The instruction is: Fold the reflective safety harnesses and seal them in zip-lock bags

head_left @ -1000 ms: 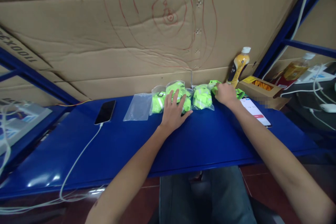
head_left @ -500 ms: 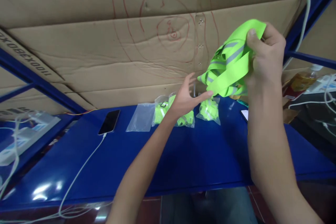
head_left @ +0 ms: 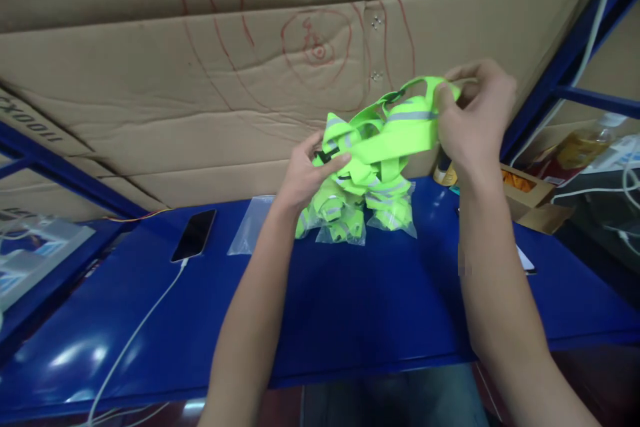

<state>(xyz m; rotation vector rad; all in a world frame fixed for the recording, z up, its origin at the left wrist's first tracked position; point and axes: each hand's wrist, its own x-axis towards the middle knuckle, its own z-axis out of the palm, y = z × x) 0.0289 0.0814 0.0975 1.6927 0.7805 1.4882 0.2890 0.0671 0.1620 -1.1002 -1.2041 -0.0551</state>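
Observation:
A bundle of neon yellow-green reflective straps (head_left: 387, 140) with grey stripes and dark buckles hangs between my hands above the blue table (head_left: 370, 300). My left hand (head_left: 307, 173) is closed on its left end, the thumb beside a black buckle. At the upper right end, my right hand (head_left: 477, 113) pinches the wide bands. Below the bundle, clear bags packed with the same green straps, among them a right-hand bag (head_left: 395, 212) and a middle bag (head_left: 344, 223), lie on the table. A flat clear plastic bag (head_left: 247, 227) is left of them, partly behind my left forearm.
A black phone (head_left: 194, 235) with a white cable lies at the left. Another phone (head_left: 525, 260) shows behind my right forearm. An open cardboard box (head_left: 535, 197) and a bottle (head_left: 583, 147) stand at the right. Cardboard (head_left: 220, 93) with red rings walls the back.
The strap bundle has come lower and to the left, stretched out between both hands. My left hand, apart before, has closed on its left end. The view has shifted slightly.

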